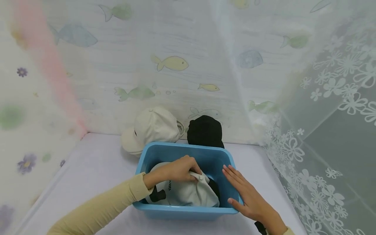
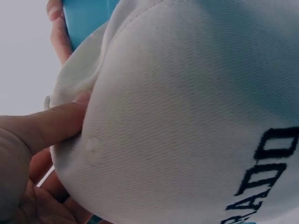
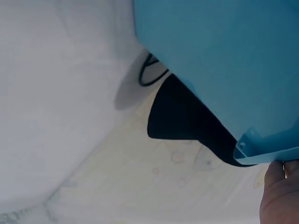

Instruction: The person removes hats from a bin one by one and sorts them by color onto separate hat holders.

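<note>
My left hand (image 1: 183,168) reaches into a blue plastic bin (image 1: 188,210) and pinches the edge of a pale grey-white baseball cap (image 1: 192,194). In the left wrist view, the thumb presses into the fabric of this cap (image 2: 173,93), which has dark lettering. Its crown fills most of that view. Along the bin's right rim lies my right hand (image 1: 249,197), its fingers straight and extended. From the right wrist view, the fingertips are right at the rim. Something black (image 1: 214,187) shows beside the cap inside the bin, mostly covered.
Behind the bin stand a cream cap (image 1: 157,125) on the left and a black cap (image 1: 205,131) on the right. A white sheet (image 1: 102,169) covers the surface. Fish-patterned fabric (image 1: 182,39) hangs at the back, and flowered lace (image 1: 332,195) runs down the right side.
</note>
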`<state>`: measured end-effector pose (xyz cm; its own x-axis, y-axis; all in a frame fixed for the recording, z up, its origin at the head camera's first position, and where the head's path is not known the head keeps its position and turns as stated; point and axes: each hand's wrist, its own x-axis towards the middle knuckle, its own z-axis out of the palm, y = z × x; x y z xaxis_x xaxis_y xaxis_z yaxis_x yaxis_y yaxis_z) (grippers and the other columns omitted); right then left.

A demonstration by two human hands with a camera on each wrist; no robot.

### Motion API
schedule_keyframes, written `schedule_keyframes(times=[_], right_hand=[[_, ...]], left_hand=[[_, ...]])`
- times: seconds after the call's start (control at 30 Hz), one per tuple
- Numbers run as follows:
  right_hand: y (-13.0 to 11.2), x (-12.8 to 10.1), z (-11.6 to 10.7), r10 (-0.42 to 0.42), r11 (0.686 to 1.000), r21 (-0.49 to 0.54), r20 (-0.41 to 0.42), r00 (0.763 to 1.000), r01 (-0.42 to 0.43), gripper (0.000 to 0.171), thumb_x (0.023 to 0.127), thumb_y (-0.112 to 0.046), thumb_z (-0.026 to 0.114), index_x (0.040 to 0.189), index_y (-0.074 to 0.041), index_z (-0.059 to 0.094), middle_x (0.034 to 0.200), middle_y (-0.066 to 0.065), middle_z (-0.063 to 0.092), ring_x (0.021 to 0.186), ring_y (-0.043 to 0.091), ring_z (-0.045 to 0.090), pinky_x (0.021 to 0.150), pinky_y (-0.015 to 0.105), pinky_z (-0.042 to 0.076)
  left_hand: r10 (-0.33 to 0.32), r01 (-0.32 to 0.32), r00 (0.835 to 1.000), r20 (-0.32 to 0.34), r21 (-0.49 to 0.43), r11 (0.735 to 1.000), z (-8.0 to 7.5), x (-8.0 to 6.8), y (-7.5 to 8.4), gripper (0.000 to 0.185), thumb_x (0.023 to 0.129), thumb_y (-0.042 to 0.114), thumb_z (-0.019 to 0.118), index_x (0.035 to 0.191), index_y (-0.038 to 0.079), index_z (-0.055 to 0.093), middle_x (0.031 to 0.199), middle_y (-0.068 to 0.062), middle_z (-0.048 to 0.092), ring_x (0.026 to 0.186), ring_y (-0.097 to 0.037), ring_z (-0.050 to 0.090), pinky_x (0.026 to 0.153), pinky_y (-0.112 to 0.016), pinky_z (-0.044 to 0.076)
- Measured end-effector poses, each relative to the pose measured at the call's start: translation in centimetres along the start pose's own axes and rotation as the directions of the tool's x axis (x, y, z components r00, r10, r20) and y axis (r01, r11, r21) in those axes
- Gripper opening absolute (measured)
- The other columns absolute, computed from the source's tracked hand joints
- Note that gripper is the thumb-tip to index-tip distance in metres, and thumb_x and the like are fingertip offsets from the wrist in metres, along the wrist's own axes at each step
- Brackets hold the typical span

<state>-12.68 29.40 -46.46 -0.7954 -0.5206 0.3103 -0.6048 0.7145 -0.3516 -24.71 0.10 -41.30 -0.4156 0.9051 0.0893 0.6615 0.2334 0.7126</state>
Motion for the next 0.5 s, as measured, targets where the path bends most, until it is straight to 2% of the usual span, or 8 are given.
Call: schedule_keyframes(times=[0.23, 0.5], right_hand=[[0.08, 0.10, 0.18, 0.003, 1.000, 0.020, -0.016, 1.000, -0.003, 0.083, 0.089, -0.019, 0.067, 0.162, -0.011, 0.027, 0.168, 0.007, 0.027, 0.157, 0.026, 0.017, 0.124, 0.018, 0.000], [0.05, -0.01, 0.38, -0.006, 0.998, 0.056, -0.036, 0.999, 0.008, 0.076, 0.096, -0.023, 0.061, 0.162, -0.008, 0.026, 0.167, 0.011, 0.027, 0.158, 0.024, 0.015, 0.125, 0.020, 0.000]], left_hand=[[-0.011, 0.011, 1.000, -0.020, -0.026, 1.000, -0.23, -0.12, -0.27, 0.017, 0.088, 0.001, 0.077, 0.105, 0.005, 0.081, 0.098, -0.003, 0.079, 0.079, 0.001, 0.065, 0.071, -0.016, 0.054], [0.003, -0.003, 1.000, -0.027, -0.011, 1.000, -0.39, -0.17, -0.08, 0.016, 0.088, 0.002, 0.077, 0.104, 0.005, 0.081, 0.097, -0.003, 0.079, 0.081, 0.000, 0.067, 0.072, -0.015, 0.054]])
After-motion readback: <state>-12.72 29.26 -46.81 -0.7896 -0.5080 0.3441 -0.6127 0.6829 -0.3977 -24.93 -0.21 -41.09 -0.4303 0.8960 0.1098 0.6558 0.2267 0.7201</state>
